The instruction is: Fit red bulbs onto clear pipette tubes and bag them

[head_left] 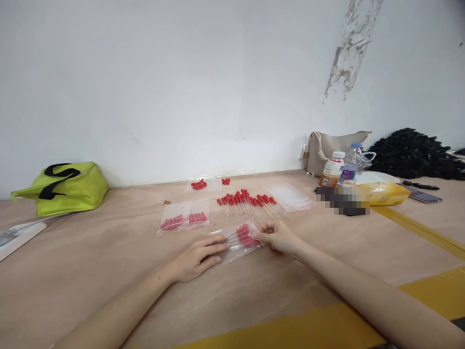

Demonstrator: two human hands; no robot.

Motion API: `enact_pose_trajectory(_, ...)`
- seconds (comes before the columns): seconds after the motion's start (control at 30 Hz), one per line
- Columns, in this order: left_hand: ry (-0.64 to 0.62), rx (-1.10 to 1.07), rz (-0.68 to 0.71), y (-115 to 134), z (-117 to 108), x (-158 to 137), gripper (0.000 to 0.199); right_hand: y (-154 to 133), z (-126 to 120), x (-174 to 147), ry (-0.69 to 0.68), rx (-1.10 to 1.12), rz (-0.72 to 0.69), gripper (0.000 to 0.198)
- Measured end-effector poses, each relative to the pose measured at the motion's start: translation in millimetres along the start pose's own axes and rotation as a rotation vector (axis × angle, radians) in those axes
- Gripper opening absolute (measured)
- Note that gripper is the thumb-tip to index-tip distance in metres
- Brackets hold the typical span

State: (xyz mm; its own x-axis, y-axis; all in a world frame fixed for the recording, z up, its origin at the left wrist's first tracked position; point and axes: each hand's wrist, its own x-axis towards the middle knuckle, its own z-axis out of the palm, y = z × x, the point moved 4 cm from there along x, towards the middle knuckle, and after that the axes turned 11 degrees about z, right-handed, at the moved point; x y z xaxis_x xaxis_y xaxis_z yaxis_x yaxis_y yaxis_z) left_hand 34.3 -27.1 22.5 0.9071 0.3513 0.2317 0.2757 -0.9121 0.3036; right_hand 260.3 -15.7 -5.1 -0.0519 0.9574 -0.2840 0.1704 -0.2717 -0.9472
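Observation:
A clear plastic bag (236, 253) lies in front of me with several red-bulbed glass droppers (247, 234) inside, bulbs toward the right. My left hand (199, 257) rests flat on the bag's left part, fingers stretched over the glass tubes. At the bag's right end, my right hand (279, 237) pinches the edge between thumb and fingers. Just beyond lies a loose pile of red-bulbed droppers (241, 201). Two filled bags of droppers (183, 216) lie to the left of the pile, and a stack of flat clear bags (292, 198) to its right.
Near the wall are a bag with loose red bulbs (199, 184) and a few more bulbs (225, 182). A lime-green bag (69, 189) stands at left. At right are bottles (332, 169), a beige bag (337, 140), a yellow packet (390, 193), a phone (423, 195) and a black heap (410, 155).

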Motion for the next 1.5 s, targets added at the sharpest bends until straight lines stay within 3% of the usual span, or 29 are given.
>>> enact_pose_trajectory(0.17,0.013,0.009,0.007,-1.0,0.6,-0.9,0.038,1.8,0.5,-4.9,-0.074,0.141,0.149,0.021)
enact_pose_trajectory(0.37,0.008,-0.003,0.054,2.7,-2.2,0.0,0.038,0.3,-15.1,5.1,0.065,0.036,0.190,0.034)
enact_pose_trajectory(0.53,-0.015,0.002,0.134,7.4,-3.0,1.2,0.038,-5.3,-6.2,10.3,-0.144,-0.163,0.236,0.021)
enact_pose_trajectory(0.67,0.017,0.058,0.092,6.9,-3.8,0.5,0.038,-12.5,0.9,4.5,-0.225,-0.134,0.169,0.012)
enact_pose_trajectory(0.77,0.189,0.201,-0.025,-2.4,-10.7,-2.1,0.034,-18.9,3.0,-2.4,-0.391,0.037,0.106,0.017)
enact_pose_trajectory(0.83,0.360,0.368,-0.201,-15.1,-19.1,-7.7,0.032,-25.1,-0.1,-3.6,-0.452,0.182,0.074,0.018)
enact_pose_trajectory(0.9,0.465,0.527,-0.397,-29.5,-26.3,-15.2,0.030,-33.6,-4.9,0.2,-0.418,0.310,0.033,0.015)
enact_pose_trajectory(1.0,0.430,0.663,-0.545,-47.6,-30.6,-22.8,0.032,-49.4,-2.6,12.2,-0.322,0.509,-0.029,0.010)
enact_pose_trajectory(1.07,0.376,0.670,-0.588,-57.3,-30.6,-26.7,0.033,-58.8,12.1,23.0,-0.292,0.621,-0.048,0.006)
enact_pose_trajectory(1.2,0.356,0.584,-0.666,-70.9,-28.5,-34.8,0.032,-67.4,65.4,50.5,-0.215,0.719,-0.004,0.006)
enact_pose_trajectory(1.37,0.427,0.581,-0.627,-71.8,-29.0,-38.0,0.039,-69.2,126.0,79.2,-0.095,0.705,0.068,0.014)
enact_pose_trajectory(1.5,0.451,0.615,-0.525,-66.7,-29.4,-35.5,0.051,-67.2,145.6,77.0,-0.107,0.598,0.096,0.014)
